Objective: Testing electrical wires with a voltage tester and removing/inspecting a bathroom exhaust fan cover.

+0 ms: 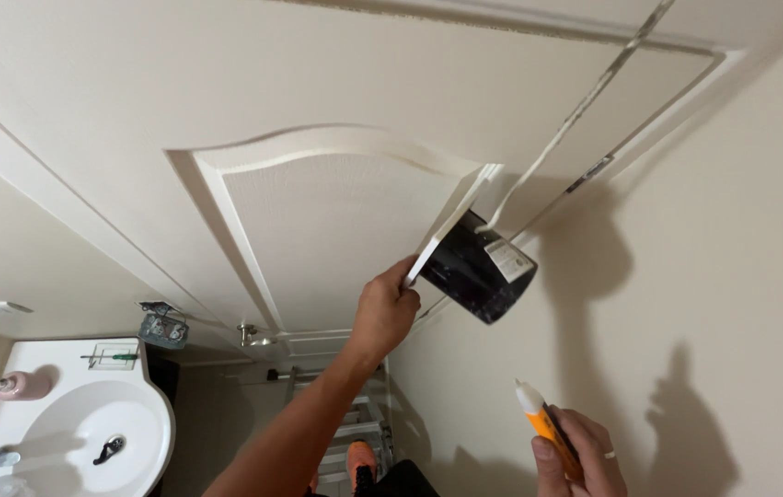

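Two hands are raised near the top of a white panel door point(336, 212). The left hand point(384, 311) pinches the lower edge of a flat white cover plate point(451, 225), with the fingers closed on it. This plate stands tilted, its upper edge near the arch of the door panel. Just behind the plate, on its right, there is a black round housing point(483, 271) with a white label, and it seems to hang at the wall beside the door frame. A thin white strip point(557, 138) runs from the housing up and to the right, along the frame.

The right hand point(580, 456) is lower and nearer, at the bottom edge of the view. It is closed around an orange pen-shaped tester point(546, 423) with a white tip, which points up and to the left. The tester is well apart from the housing, and open wall point(713, 276) lies between them; only shadows fall there.

Far below on the left is a white sink point(88, 433) with a pink soap dispenser point(19, 385) on its edge. Under the left arm, steps of a ladder point(355, 433) and an orange shoe point(361, 457) are visible.
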